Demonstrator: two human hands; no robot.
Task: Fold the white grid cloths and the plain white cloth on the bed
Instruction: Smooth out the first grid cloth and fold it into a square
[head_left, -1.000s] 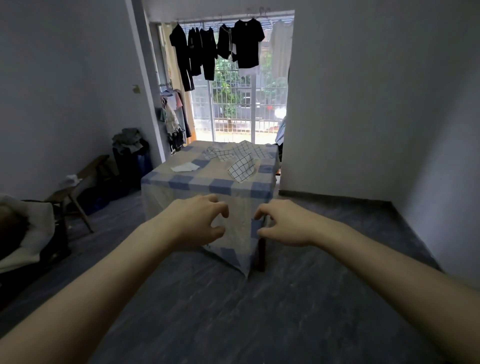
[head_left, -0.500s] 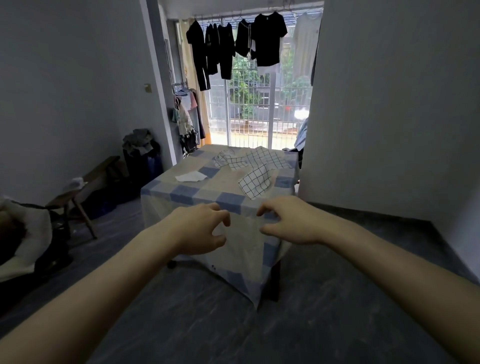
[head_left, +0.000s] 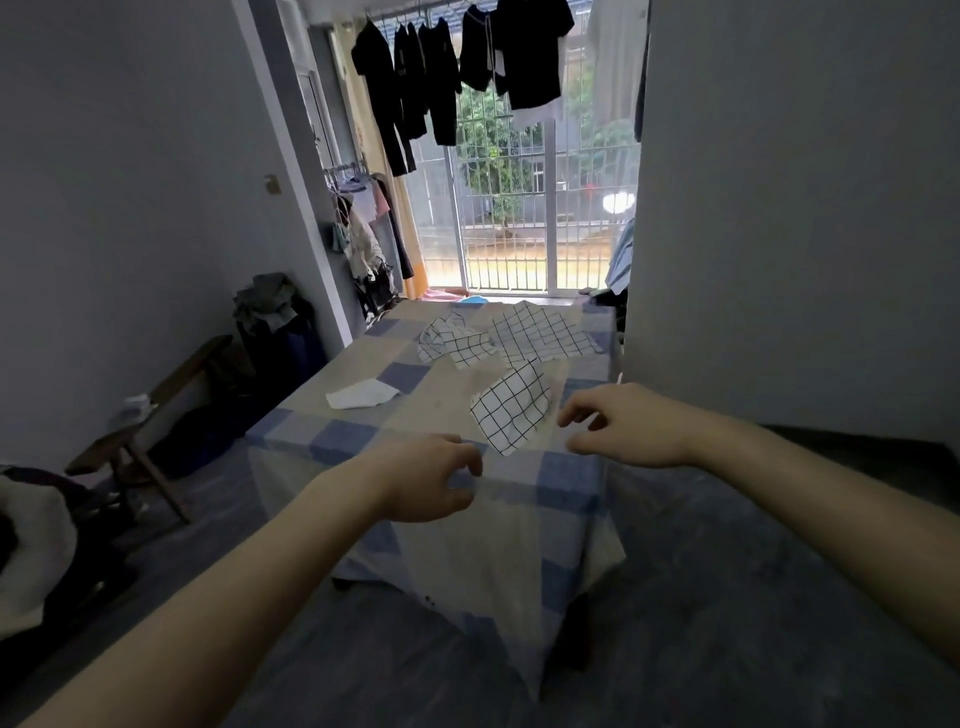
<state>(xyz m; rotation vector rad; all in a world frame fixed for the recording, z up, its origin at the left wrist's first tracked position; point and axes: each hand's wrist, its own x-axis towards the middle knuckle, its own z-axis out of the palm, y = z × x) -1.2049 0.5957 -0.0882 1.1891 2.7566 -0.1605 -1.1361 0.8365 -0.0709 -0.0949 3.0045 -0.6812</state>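
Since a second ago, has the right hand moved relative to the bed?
Yes. The right hand has advanced over the bed's near edge, now beside the nearest grid cloth.

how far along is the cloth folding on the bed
Nothing looks folded yet. Three white grid cloths lie rumpled on the bed: the nearest grid cloth by the front edge, two more grid cloths farther back. The plain white cloth lies loose to the left. Left hand and right hand reach toward the nearest one, holding nothing. All the folding is left.
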